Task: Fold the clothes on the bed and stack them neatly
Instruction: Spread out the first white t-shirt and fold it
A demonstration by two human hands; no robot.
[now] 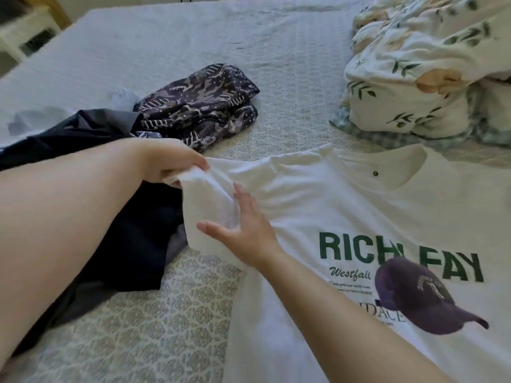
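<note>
A white T-shirt [345, 205] with green lettering and a purple cap print lies face up on the bed, spread across the right half of the view. My left hand [168, 161] pinches the end of its sleeve [204, 205] and lifts it. My right hand [243, 225] lies flat with straight fingers on the shirt at the base of that sleeve. A dark navy garment [116, 217] lies crumpled under my left arm. Beyond it sits a dark patterned garment [201, 111] in a loose heap.
The bed has a grey patterned cover [171, 313]. A bundled floral duvet [420, 70] fills the far right corner. A pale cloth [41, 117] lies at the left edge. A white bedside cabinet [25, 37] stands off the bed's far left.
</note>
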